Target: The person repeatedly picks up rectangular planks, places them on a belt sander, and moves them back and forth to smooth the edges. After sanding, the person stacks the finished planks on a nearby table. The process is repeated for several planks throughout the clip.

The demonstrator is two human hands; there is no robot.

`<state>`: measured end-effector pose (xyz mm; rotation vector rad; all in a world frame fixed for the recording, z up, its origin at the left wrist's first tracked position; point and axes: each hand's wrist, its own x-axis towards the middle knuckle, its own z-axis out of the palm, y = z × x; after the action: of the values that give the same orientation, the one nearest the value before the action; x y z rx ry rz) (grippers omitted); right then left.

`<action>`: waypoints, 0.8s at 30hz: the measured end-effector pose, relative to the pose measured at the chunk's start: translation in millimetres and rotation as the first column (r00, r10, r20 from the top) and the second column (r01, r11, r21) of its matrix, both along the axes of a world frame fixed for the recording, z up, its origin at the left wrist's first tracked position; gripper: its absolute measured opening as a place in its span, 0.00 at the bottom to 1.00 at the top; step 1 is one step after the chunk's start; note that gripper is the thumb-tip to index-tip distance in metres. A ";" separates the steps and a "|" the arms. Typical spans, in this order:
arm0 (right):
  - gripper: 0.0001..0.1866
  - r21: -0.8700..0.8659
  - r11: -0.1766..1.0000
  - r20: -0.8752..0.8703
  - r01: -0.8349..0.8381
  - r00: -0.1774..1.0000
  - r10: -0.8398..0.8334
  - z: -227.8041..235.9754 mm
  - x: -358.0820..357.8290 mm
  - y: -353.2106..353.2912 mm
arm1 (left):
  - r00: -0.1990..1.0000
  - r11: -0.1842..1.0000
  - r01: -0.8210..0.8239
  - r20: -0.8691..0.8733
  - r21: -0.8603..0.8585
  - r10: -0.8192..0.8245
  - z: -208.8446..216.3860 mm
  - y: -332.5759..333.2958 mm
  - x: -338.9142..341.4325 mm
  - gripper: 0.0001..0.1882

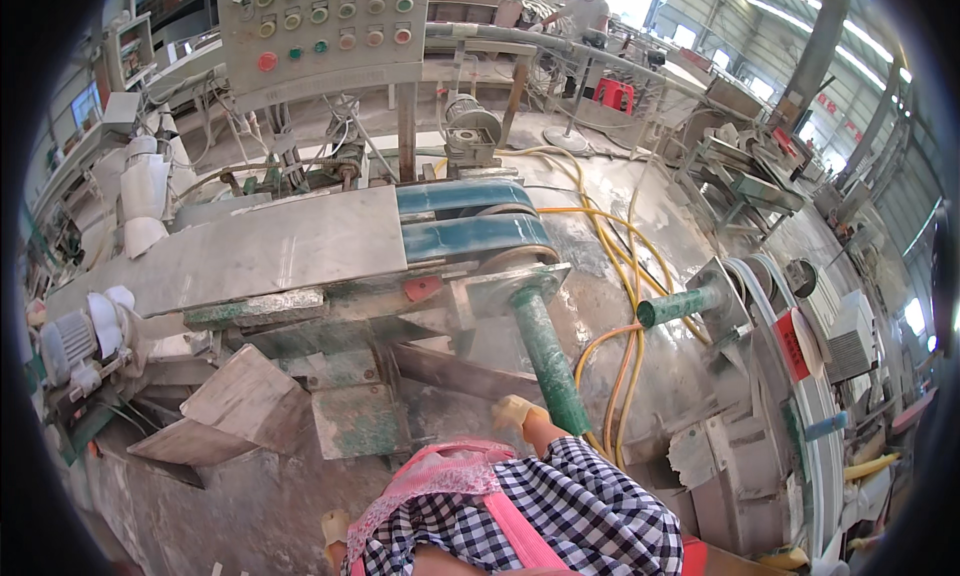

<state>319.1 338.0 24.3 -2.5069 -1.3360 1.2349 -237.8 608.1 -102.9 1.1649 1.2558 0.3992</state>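
Head view: green post [551, 361] points lengthwise toward wearer [585, 496]; right hand [514, 413] near, left hand [335, 529] lower (cannot tell openness, hold).

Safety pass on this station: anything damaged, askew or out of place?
Two things. Yellow hoses snake loosely across the wet-looking floor beyond the green post, a possible trip hazard. At lower right, a pale panel has a jagged edge, as if broken.

Gloved left hand [335, 529] low in view, gloved right hand [515, 413] farther forward
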 end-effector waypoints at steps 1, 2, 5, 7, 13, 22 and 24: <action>0.20 0.014 0.999 0.019 0.032 0.999 -0.033 -5.4 1.9 4.4 | 0.995 0.997 0.014 0.099 -0.079 -0.006 13.5 12.8 3.2 0.12; 0.20 0.027 0.998 0.038 0.063 0.997 -0.064 -9.5 1.9 8.7 | 0.983 0.992 -0.012 0.182 -0.123 0.035 24.5 18.0 11.9 0.12; 0.21 0.104 0.987 0.073 0.121 0.989 -0.129 -7.2 -8.4 23.0 | 1.000 0.999 0.025 0.018 0.045 -0.026 54.9 28.9 34.1 0.12; 0.20 0.138 0.964 0.052 0.227 0.970 -0.236 9.2 -17.3 30.8 | 0.994 0.994 -0.063 -0.083 0.086 0.070 65.4 29.3 42.2 0.12; 0.12 0.380 0.925 0.268 -0.021 0.959 -0.088 97.9 -22.7 51.0 | 0.998 0.998 0.014 0.058 -0.066 -0.010 42.7 24.9 11.2 0.13; 0.16 0.361 0.448 -0.581 0.818 0.573 -0.578 210.7 34.7 148.7 | 0.989 0.977 -0.146 -0.027 -0.158 0.143 -12.9 9.3 2.3 0.11; 0.19 0.473 0.463 -0.518 0.749 0.662 -0.542 227.8 59.8 172.8 | 0.982 0.977 -0.185 -0.062 -0.103 0.180 -6.3 20.6 18.6 0.11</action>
<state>378.9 510.8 252.0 -1.8711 -0.4530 0.7134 -219.2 628.7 -109.2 0.9765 1.4186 0.4329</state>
